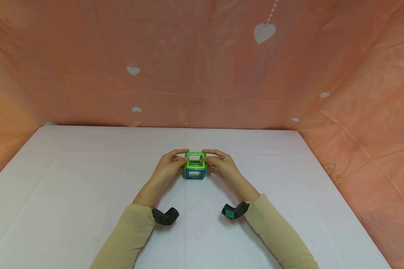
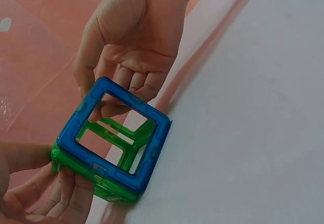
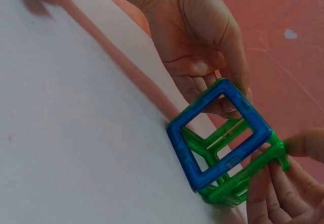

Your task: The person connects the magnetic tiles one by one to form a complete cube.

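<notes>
A small open-framed cube of magnetic building tiles (image 1: pixel 195 169) stands on the white table between both hands. Its near side is a blue square tile (image 2: pixel 153 155); the tiles visible on the other sides are green (image 3: pixel 238 171). My left hand (image 1: pixel 166 167) grips the cube's left side, thumb near the top edge and fingers along the side. From the right, my right hand (image 1: pixel 225 168) holds the opposite side in the same way. In the left wrist view, some of the right hand's fingertips are partly hidden behind the blue tile.
A white cloth covers the table (image 1: pixel 87 168). Orange sheeting with white hearts (image 1: pixel 195 67) hangs behind it and along both sides. Each wrist wears a black camera, one on the left (image 1: pixel 165 216) and one on the right (image 1: pixel 235 210).
</notes>
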A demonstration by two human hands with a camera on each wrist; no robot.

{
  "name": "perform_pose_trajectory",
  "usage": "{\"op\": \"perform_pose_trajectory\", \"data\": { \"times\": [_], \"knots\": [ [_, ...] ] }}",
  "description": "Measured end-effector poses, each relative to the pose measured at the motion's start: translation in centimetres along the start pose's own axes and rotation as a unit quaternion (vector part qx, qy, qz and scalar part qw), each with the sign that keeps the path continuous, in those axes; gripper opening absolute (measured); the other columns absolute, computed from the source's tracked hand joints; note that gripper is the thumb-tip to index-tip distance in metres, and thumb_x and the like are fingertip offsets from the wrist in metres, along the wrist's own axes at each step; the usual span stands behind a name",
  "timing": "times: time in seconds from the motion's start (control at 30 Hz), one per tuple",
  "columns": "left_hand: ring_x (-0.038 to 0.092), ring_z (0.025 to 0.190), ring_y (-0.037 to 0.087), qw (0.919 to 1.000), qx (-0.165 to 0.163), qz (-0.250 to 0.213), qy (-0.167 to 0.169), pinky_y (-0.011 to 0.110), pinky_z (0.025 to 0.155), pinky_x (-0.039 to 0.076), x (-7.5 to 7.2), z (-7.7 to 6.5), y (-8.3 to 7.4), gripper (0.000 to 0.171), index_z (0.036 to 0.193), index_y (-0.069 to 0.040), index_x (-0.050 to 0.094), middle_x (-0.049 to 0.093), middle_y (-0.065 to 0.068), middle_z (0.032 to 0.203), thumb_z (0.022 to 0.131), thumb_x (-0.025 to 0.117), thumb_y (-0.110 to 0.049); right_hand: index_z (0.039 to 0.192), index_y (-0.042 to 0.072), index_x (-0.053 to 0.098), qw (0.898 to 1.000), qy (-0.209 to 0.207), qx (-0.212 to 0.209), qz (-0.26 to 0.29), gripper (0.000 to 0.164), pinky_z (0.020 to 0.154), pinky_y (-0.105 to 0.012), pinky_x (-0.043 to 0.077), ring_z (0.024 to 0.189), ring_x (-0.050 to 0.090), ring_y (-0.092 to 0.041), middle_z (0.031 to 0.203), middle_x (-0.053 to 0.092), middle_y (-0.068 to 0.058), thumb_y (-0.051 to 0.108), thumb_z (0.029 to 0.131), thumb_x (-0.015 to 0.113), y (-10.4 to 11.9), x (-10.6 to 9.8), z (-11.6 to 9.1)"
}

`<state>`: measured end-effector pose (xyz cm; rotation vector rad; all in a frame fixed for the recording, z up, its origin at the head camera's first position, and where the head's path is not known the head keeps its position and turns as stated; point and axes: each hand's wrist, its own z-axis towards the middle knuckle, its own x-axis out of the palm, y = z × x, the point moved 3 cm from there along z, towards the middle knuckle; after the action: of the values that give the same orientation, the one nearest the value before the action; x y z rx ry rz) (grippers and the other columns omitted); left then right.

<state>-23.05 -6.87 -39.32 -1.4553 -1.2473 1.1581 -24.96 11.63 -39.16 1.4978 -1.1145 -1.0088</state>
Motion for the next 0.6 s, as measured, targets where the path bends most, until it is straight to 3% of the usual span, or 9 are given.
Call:
{"op": "perform_pose_trajectory", "data": {
  "times": [0.2, 0.4, 0.6],
  "knots": [
    [0.063, 0.090, 0.017, 0.9999, -0.008, -0.009, -0.005, 0.031, 0.085, 0.054, 0.10, 0.38, 0.06, 0.038, 0.132, -0.008, 0.057, 0.066, 0.017, 0.108, 0.095, 0.058, -0.009, 0.130, 0.003, 0.058, 1.000, 0.003, -0.004, 0.004, 0.041, 0.083, -0.026, 0.053, 0.084, 0.064, -0.008, 0.111, 0.068, -0.012, 0.013, 0.090, 0.061, -0.05, 0.03, 0.13],
    [0.063, 0.094, 0.018, 0.9999, -0.011, 0.003, -0.006, 0.031, 0.087, 0.053, 0.16, 0.29, 0.04, 0.038, 0.133, -0.011, 0.056, 0.066, 0.017, 0.109, 0.095, 0.058, -0.010, 0.131, 0.002, 0.056, 0.999, 0.015, -0.006, 0.029, 0.043, 0.080, -0.026, 0.053, 0.083, 0.065, -0.007, 0.100, 0.072, -0.004, 0.011, 0.090, 0.063, -0.27, 0.02, 0.07],
    [0.060, 0.092, 0.015, 0.9991, 0.008, 0.037, 0.017, 0.023, 0.077, 0.050, -0.30, 0.02, -0.03, 0.046, 0.137, -0.011, 0.053, 0.066, 0.017, 0.110, 0.092, 0.063, -0.013, 0.137, 0.008, 0.052, 0.999, 0.043, -0.001, 0.005, 0.053, 0.075, -0.026, 0.051, 0.075, 0.064, -0.008, 0.091, 0.071, 0.003, 0.011, 0.087, 0.068, -0.45, -0.12, -0.21]
  ]
}}
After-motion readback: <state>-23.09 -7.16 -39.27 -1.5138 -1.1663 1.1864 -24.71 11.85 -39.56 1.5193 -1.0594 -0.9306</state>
